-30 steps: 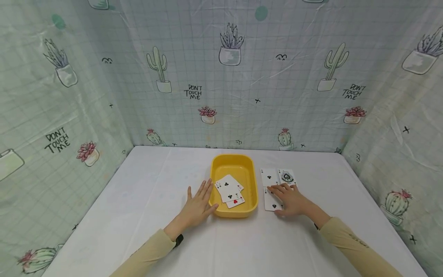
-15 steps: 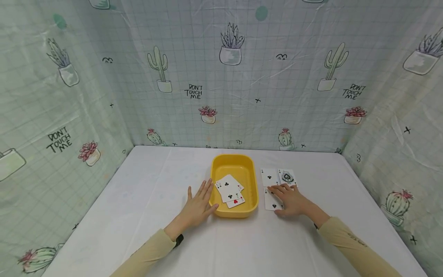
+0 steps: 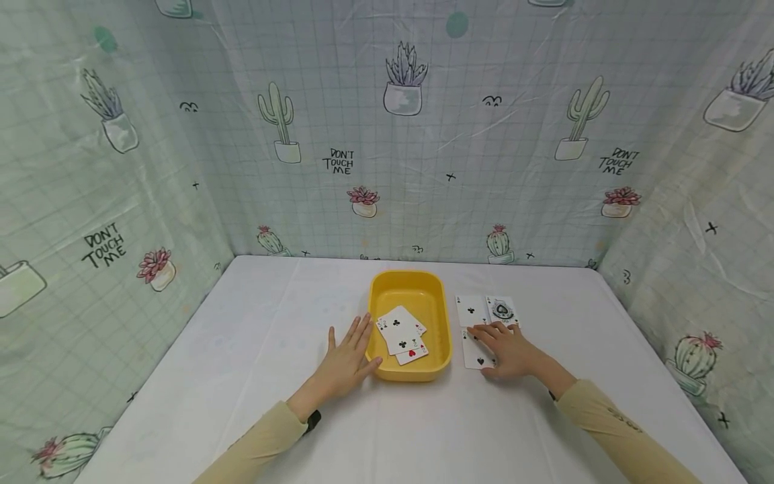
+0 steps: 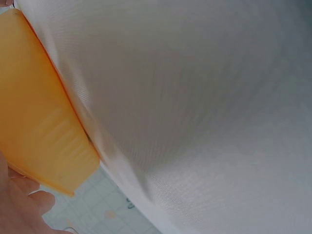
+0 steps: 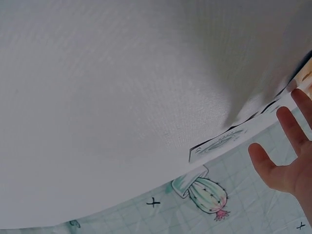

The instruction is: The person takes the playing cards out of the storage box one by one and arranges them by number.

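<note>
Card under right hand: a spade card (image 3: 474,354) lay face up on the tabletop (image 3: 242,349), just right of the tray, perhaps so it could be slid.
Right hand: the right hand (image 3: 508,349) lay flat on that card's right edge, its fingers (image 3: 484,331) straight and slightly spread, pressing rather than pinching.
Neighbouring cards: a club card (image 3: 470,310) and an ornate spade ace (image 3: 501,309) lay side by side just beyond the fingertips, faces up so they could be read.
Yellow tray: the yellow tray (image 3: 387,289) stood between the two hands, holding a loose fan of cards (image 3: 402,334).
Left hand: the left hand (image 3: 345,363) rested flat beside the tray's left wall, fingers straight and touching the rim, seemingly to steady it.
Surroundings: a cactus-print cloth (image 3: 387,134) walled the tabletop on three sides.
</note>
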Tool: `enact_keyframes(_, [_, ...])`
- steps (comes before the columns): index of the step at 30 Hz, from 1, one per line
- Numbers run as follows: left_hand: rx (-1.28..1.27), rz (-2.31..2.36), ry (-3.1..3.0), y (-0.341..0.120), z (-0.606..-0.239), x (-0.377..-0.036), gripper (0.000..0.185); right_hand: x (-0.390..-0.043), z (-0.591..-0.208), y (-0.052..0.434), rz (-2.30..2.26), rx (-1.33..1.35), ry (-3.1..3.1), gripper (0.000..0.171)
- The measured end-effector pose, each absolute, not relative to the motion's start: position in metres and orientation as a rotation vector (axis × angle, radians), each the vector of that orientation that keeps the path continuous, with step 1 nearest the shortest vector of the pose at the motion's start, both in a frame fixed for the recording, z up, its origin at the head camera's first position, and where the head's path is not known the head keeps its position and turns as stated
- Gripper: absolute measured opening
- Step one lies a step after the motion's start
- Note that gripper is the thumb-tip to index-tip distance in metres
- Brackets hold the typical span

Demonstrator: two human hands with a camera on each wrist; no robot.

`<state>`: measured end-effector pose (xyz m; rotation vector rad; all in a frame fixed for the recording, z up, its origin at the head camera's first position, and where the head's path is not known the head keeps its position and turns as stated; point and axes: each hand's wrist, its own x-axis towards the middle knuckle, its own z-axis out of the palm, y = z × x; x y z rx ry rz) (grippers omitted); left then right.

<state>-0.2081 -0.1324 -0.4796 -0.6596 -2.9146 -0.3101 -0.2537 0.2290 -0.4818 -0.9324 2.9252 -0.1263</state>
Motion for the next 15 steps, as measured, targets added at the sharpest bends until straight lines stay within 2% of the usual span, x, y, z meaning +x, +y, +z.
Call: enact_keyframes(15, [-0.669,-0.312,-2.922,-0.133,-0.475,-0.207,0.074,-0.254,-0.470,0.227,-0.112,-0.945,2.981,0.078])
